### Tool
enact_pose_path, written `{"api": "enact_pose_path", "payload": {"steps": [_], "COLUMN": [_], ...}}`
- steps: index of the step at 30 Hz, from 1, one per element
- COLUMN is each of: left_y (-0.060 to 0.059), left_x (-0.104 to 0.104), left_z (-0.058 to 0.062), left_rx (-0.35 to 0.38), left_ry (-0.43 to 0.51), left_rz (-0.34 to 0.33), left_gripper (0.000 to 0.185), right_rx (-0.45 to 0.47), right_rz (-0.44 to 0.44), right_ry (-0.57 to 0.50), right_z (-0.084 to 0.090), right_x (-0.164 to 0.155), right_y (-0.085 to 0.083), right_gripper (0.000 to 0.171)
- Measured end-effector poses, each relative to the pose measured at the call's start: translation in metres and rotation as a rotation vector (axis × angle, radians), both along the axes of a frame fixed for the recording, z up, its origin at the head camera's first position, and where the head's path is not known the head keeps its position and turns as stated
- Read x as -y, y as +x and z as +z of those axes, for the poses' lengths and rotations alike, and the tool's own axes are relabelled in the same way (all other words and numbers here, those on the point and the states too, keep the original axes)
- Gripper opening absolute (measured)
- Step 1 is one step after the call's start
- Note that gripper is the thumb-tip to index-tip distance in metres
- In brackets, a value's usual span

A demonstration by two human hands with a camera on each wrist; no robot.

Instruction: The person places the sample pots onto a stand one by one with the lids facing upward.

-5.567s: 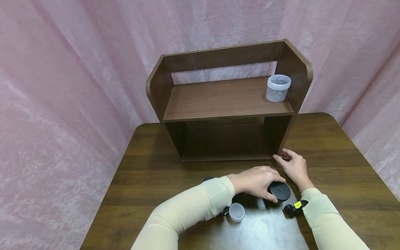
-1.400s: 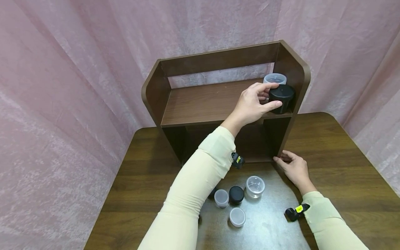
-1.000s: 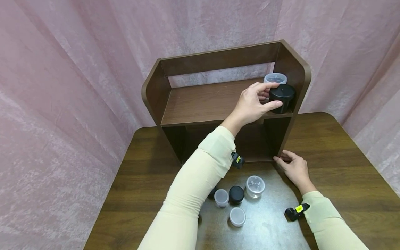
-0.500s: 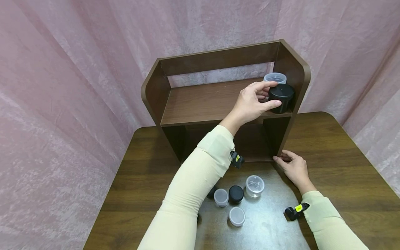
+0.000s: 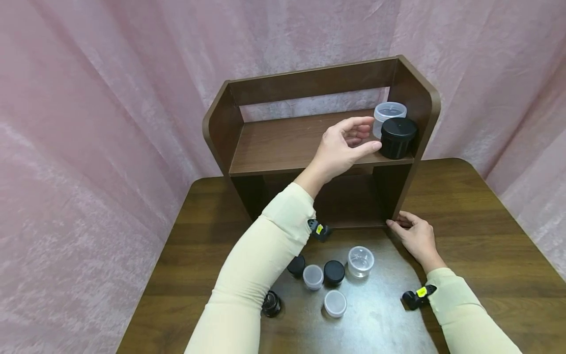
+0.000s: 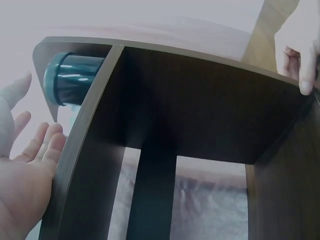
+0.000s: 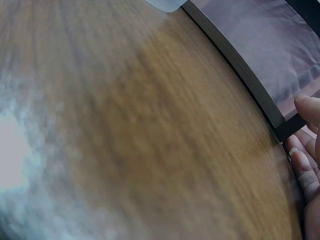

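Note:
On the upper board of the brown wooden shelf (image 5: 287,142), at its right end, a black lidded jar (image 5: 398,140) stands upright. Behind it is a clear plastic jar (image 5: 383,115). My left hand (image 5: 338,147) is just left of the black jar, fingers and thumb spread apart and holding nothing; the left wrist view shows a gap between this hand (image 6: 27,165) and the black jar (image 6: 75,79). My right hand (image 5: 415,238) grips the shelf's lower right front corner, thumb on the front edge and fingers along the outer side.
On the table (image 5: 477,236) in front of the shelf stand a clear jar (image 5: 360,261), a small black-lidded jar (image 5: 334,273), two small translucent tubs (image 5: 313,277), another black-lidded jar (image 5: 297,265) and a dark glass-like jar (image 5: 271,304) beside the left sleeve. A pink curtain (image 5: 132,98) hangs behind.
My left hand carried the black jar from the table up to the upper board, let go of it and moved back to the left. The right hand stays at the corner.

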State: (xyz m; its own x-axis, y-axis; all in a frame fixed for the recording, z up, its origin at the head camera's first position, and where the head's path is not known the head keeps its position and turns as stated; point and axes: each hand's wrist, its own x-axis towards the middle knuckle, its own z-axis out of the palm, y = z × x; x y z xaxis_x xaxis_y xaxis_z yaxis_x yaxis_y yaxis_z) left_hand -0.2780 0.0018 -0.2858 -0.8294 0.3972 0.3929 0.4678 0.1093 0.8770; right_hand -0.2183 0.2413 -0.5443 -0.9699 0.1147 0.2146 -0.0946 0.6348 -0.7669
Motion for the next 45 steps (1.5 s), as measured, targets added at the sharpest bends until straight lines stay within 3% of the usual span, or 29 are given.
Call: {"api": "enact_pose_path", "payload": {"steps": [16,21,28,33,37,45], "left_y": [0.029,0.039,0.068,0.078,0.081,0.073], "left_x": [0.065,0.093,0.123,0.136,0.138,0.125], "left_z": [-0.007,-0.004,0.014,0.011,0.002,-0.053], "left_rx": [-0.012,-0.036,-0.059,-0.049,-0.047,-0.033], "left_ry": [0.084,0.065,-0.012,-0.062,-0.103,-0.203], "left_rz": [-0.059,-0.051,-0.005,-0.005,-0.032,-0.107], "left_gripper": [0.047,0.047,0.044,0.042,0.041,0.044], "right_rx": [0.007,0.016,0.009,0.021,0.024,0.03], "right_rz": [-0.02,-0.021,-0.013,-0.009,-0.012,-0.011], "right_ry": [-0.001,-0.006,-0.011,-0.015,-0.015,-0.019], "right_z": [-0.001,-0.001,0.001,0.003,0.004,0.005], "right_x": [-0.007,-0.005,-0.001,0.003,0.003,0.004], "right_y": [-0.003,-0.003,-0.003,-0.004,-0.004,-0.001], "right_gripper": [0.06,0.061,0.061,0.062,0.062,0.062]}}
